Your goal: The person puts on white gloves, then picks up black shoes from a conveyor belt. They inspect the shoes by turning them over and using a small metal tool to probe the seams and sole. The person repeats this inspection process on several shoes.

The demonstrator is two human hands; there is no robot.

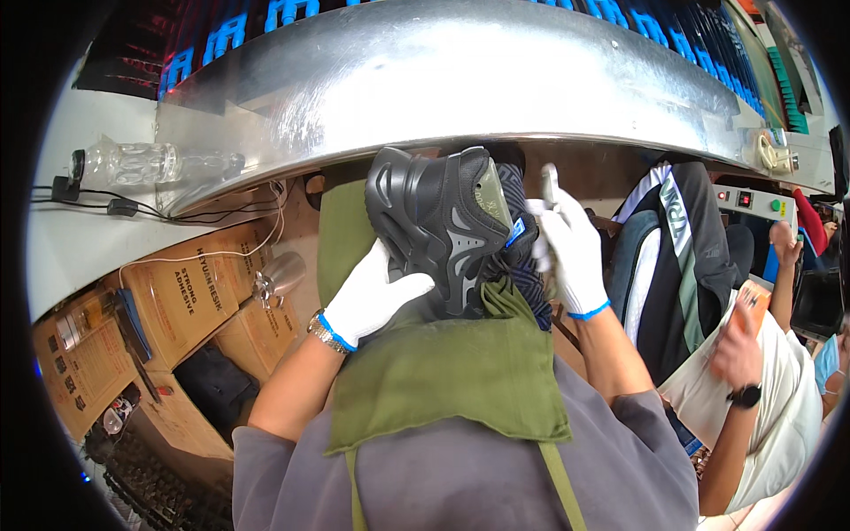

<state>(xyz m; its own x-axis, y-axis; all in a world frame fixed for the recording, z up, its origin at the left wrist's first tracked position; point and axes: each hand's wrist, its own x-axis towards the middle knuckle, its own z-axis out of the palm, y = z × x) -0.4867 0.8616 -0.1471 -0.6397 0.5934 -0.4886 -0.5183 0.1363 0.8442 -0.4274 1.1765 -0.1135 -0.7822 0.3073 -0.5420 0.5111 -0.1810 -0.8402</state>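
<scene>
A black athletic shoe (431, 226) with grey side panels lies on its side over my lap, on an olive green apron (445, 378). A greenish shoe last (493, 192), bearing writing, shows in its opening. My left hand (378, 292), in a white knit glove with a blue cuff, grips the shoe by its sole, thumb on the near end. To the right of the shoe is my right hand (568, 252), gloved the same way and blurred. One of its fingers points up, close to a blue tag (516, 232); whether it holds anything is unclear.
A shiny metal worktop (425, 86) curves ahead, with blue fittings (232, 33) behind it. Left are a glass bottle (143, 164), cables (123, 208), cardboard boxes (186, 299) and a metal cup (282, 275). At right, clothing (690, 232) hangs beside another person holding an orange phone (754, 302).
</scene>
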